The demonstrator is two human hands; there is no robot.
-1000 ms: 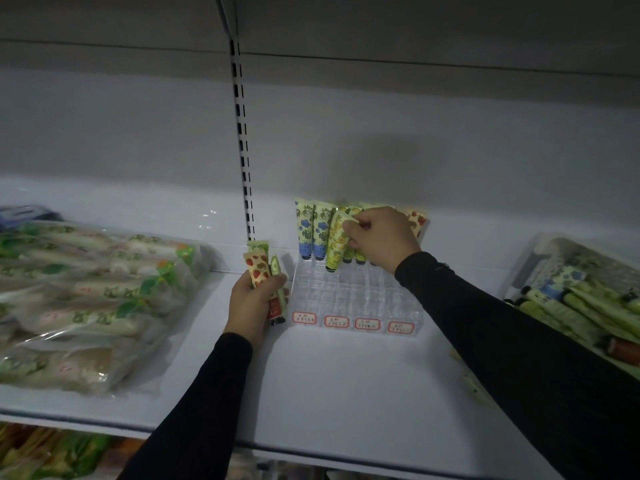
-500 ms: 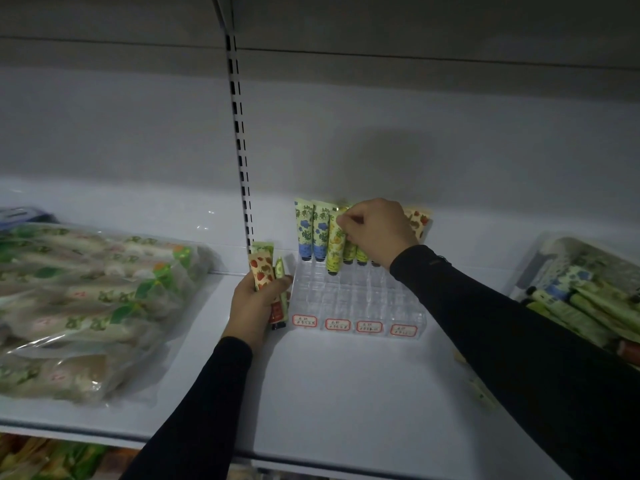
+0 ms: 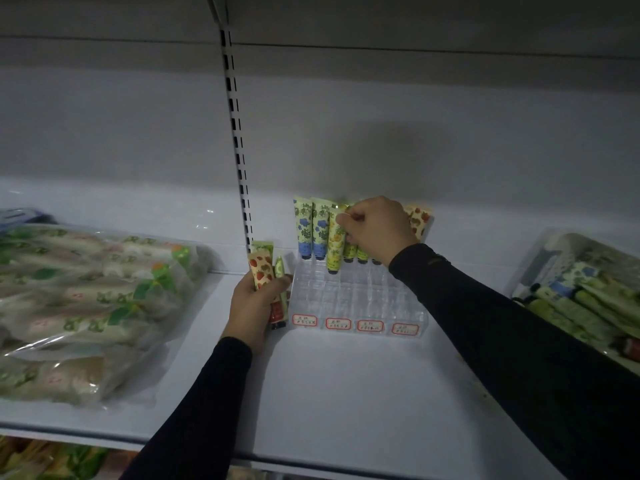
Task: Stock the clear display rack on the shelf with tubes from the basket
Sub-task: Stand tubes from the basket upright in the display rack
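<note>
head view: right hand [image 3: 379, 230] pinching a yellow tube [image 3: 335, 242] mid-frame may, seemingly, topple neighbours in the rack [image 3: 356, 299]; left hand [image 3: 254, 301] grips spare tubes [image 3: 265, 271].

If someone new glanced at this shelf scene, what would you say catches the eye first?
Probably the right hand pinching a yellow tube at the back of the clear display rack, mid-shelf, beside two blue-flowered tubes. Next, the left hand gripping several spare tubes just left of the rack.

Rack [image 3: 356, 303] clear, red-bordered labels [image 3: 337, 323]. Two blue-flower tubes [image 3: 313, 226], my yellow fruit-print tube [image 3: 335, 244], strawberry-print tube [image 3: 262, 270] in my left hand [image 3: 254, 306]. Sleeves black.
</note>
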